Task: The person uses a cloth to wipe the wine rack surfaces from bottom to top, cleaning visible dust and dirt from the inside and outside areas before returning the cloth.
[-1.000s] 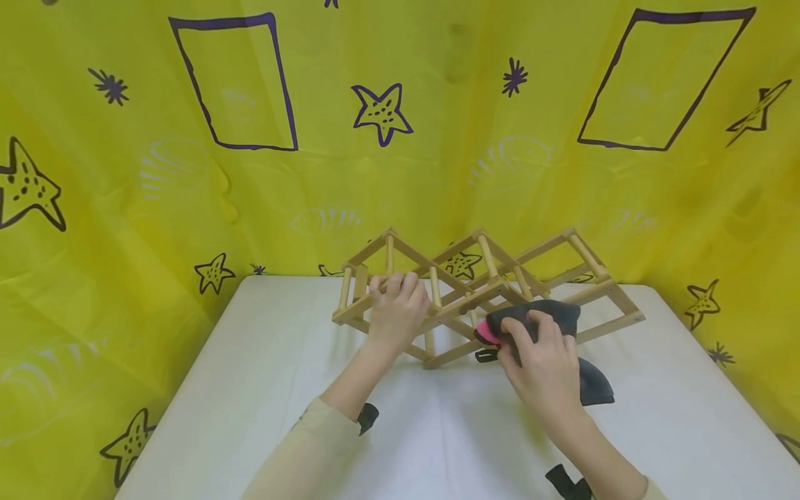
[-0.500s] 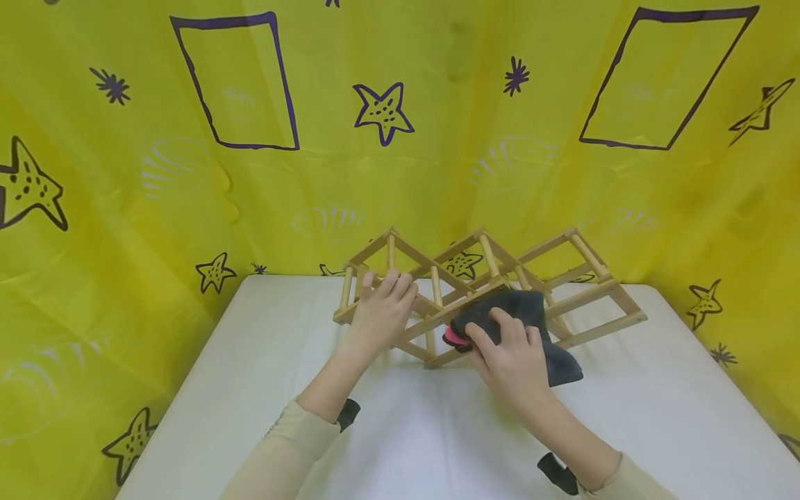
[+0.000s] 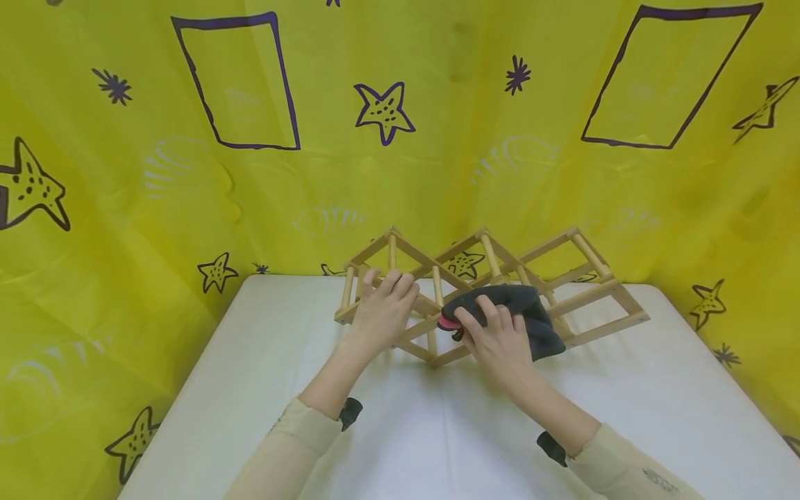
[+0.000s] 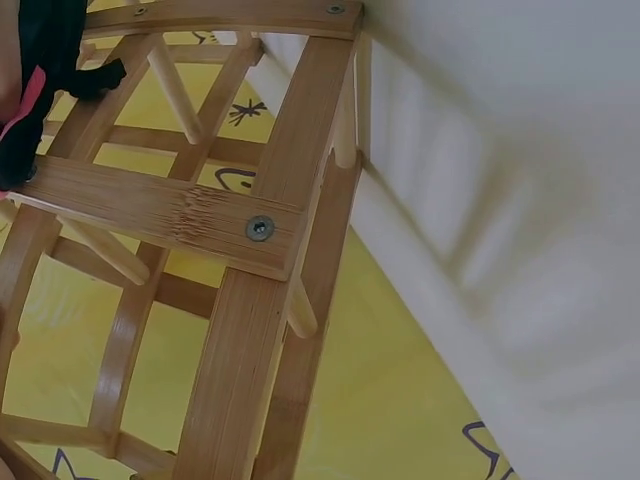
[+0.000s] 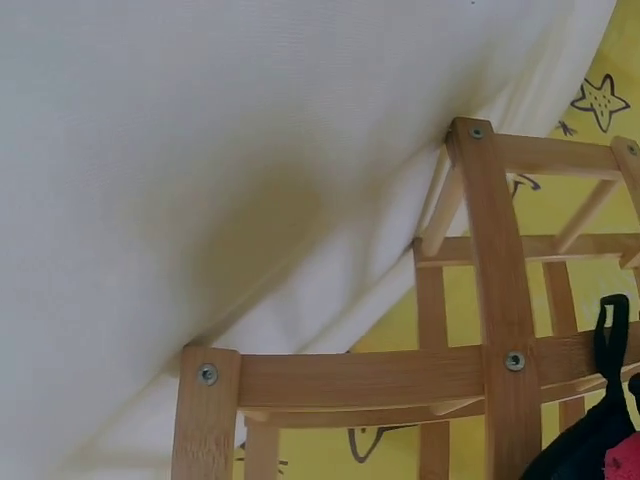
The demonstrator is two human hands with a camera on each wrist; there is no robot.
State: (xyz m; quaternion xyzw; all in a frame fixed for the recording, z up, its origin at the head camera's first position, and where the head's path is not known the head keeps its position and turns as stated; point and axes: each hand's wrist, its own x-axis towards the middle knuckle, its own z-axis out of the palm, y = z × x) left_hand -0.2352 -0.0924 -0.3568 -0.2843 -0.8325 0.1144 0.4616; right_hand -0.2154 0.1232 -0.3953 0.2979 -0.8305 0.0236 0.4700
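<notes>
An expandable wooden rack [image 3: 578, 300] of crossed slats and round dowels stands on the white table. My left hand [image 3: 381, 312] is at its left part, fingers curled over the slats. In my right hand [image 3: 503, 344] is a dark grey cloth item [image 3: 540, 326], which I grip from above against the rack's middle. Pink fabric [image 3: 447, 322] shows at the item's left end. From the right wrist, its black loop [image 5: 612, 340] appears beside a rack slat [image 5: 500, 270]. The left wrist view catches dark cloth [image 4: 45, 90] at the upper left, over the rack.
Behind the table [image 3: 400, 430] hangs a yellow curtain [image 3: 437, 180] printed with starfish and frames. The rack sits near the table's back edge. Dark straps [image 3: 351, 413] are on both wrists, below the beige sleeves.
My right hand has carried the dark cloth item leftward and slightly farther back, over the rack's middle. My left hand shifted a little left early on, then stayed put.
</notes>
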